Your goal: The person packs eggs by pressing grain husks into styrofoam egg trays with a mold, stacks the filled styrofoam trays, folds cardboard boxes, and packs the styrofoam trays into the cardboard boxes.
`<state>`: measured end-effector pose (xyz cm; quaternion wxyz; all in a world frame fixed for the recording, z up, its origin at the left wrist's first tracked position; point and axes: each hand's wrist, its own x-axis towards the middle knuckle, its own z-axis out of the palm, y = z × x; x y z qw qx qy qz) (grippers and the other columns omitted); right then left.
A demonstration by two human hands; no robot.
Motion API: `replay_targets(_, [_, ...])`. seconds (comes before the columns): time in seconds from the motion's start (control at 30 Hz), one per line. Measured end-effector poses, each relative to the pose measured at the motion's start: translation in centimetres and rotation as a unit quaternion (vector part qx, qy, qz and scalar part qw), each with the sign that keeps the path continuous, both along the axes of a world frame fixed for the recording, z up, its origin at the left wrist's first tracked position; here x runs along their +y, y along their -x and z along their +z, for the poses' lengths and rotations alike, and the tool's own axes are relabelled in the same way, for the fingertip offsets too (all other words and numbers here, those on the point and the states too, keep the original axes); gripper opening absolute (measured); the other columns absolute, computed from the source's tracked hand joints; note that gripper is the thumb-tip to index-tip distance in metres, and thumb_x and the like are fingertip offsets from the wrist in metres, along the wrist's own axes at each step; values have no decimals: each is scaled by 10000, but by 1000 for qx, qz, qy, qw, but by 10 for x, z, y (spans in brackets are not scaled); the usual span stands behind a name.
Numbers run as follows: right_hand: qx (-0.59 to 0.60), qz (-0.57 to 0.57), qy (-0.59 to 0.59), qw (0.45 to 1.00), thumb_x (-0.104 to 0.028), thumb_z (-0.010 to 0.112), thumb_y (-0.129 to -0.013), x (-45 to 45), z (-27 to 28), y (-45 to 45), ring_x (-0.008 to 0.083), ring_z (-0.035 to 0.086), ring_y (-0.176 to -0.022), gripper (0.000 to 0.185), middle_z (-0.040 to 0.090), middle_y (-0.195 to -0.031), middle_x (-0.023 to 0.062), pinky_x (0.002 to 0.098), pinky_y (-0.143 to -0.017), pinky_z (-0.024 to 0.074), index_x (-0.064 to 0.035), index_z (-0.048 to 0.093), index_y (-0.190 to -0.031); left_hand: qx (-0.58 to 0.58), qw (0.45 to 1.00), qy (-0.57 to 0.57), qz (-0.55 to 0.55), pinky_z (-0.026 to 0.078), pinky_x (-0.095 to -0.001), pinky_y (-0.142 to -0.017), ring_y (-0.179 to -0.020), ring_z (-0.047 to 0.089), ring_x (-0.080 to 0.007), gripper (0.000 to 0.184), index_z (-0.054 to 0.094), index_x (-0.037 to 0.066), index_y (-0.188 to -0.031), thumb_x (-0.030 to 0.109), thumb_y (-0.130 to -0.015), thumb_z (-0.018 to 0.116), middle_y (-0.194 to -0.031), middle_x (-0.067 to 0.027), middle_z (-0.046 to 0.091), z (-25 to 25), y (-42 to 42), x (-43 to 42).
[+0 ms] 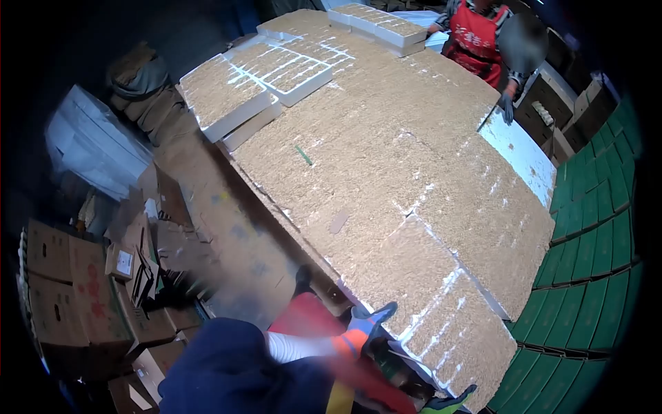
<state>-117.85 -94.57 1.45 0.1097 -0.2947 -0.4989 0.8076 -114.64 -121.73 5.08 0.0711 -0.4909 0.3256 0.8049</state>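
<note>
A white foam tray [422,369] filled with tan grainy material juts out at the near corner of the large tan-covered surface. My left hand [369,324], in a blue and orange glove, grips its near edge, the thumb over the rim and the other fingers mostly hidden. At the tray's lower right corner is my right hand [449,401], in a dark glove with a yellow-green cuff. Its fingers curl round the edge and are partly cut off by the frame. White lines of rim and dividers show through the tan layer.
More filled white trays [238,114] are stacked at the far left. Across the surface a person in a red apron [476,34] has a gloved hand [507,107] at a white panel [520,152]. Green boxes [586,241] line the right; cardboard boxes [65,297] stand left.
</note>
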Motion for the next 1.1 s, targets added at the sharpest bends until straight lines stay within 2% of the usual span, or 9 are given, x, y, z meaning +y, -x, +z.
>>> replay_targets(0.1, [21, 16, -5, 1000, -350, 504, -859, -19, 17, 2, 322, 399, -1255, 664, 309, -1440, 146, 463, -1021, 377, -60, 284, -1413, -24, 998, 35, -47, 363, -285, -439, -471, 428, -109, 332, 648, 48, -769, 364, -869, 628, -576, -15, 524, -8, -4, -12])
replay_targets(0.2, [48, 34, 1, 998, -323, 507, -853, -47, 35, 9, 318, 393, -1260, 662, 305, -1442, 146, 460, -1026, 372, -55, 280, -1414, 190, 973, 81, 104, 483, -331, -674, -872, 569, -152, 564, 535, -29, -1109, 267, -711, 803, -1013, -81, 599, -8, 0, -27])
replay_targets(0.5, [105, 119, 53, 986, -241, 514, -835, -218, 78, 43, 307, 375, -1276, 662, 291, -1447, 147, 450, -1040, 356, -40, 268, -1416, 216, 957, 59, 182, 455, -294, -814, -928, 575, -137, 538, 582, -8, -1137, 256, -719, 796, -1079, -40, 613, 33, 20, -195])
replay_targets(0.57, [116, 140, 74, 981, -223, 516, -831, -274, 80, 52, 305, 371, -1279, 663, 288, -1449, 147, 448, -1043, 352, -37, 265, -1417, 230, 957, 60, 163, 322, -295, -1047, -1244, 432, -181, 465, 470, 20, -1310, 199, -893, 575, -1333, -71, 488, 43, 14, -256])
replay_targets(0.73, [118, 176, 91, 973, -177, 520, -821, -438, 93, 43, 299, 361, -1288, 668, 280, -1452, 147, 443, -1051, 343, -29, 258, -1418, 290, 933, -61, 204, 361, -405, -1032, -1200, 477, -259, 547, 431, 59, -1318, 295, -865, 625, -1331, -103, 482, 99, -23, -440])
replay_targets(0.8, [238, 265, -125, 926, 45, 547, -735, -495, 55, 43, 281, 297, -1334, 782, 204, -1489, 154, 433, -1078, 296, 2, 198, -1434, 308, 923, -57, 221, 369, -416, -1028, -1200, 475, -274, 567, 401, 60, -1331, 298, -867, 625, -1328, -109, 483, 119, -44, -515])
replay_targets(0.83, [305, 298, -399, 812, 20, 530, -747, -519, 41, 50, 278, 296, -1337, 767, 216, -1485, 162, 424, -1084, 288, 11, 189, -1434, 314, 921, -60, 221, 369, -423, -1029, -1202, 473, -277, 573, 390, 61, -1340, 292, -869, 622, -1330, -110, 481, 133, -47, -553])
replay_targets(0.97, [173, 288, 2, 942, -159, 586, -811, -694, 104, 22, 239, 345, -1307, 696, 336, -1428, 157, 357, -1072, 292, 33, 266, -1398, 324, 930, 27, 169, 357, -489, -1016, -1199, 470, -302, 623, 431, 88, -1323, 427, -837, 622, -1321, -110, 491, 135, -71, -700])
replay_targets(1.1, [1, 233, 192, 953, -320, 588, -906, -812, 123, 9, 120, 495, -1141, 514, 533, -1276, 71, 293, -914, 405, -48, 446, -1318, 259, 956, 22, 136, 374, -465, -985, -1162, 491, -304, 616, 488, 94, -1285, 482, -821, 605, -1287, -111, 525, 125, -79, -823])
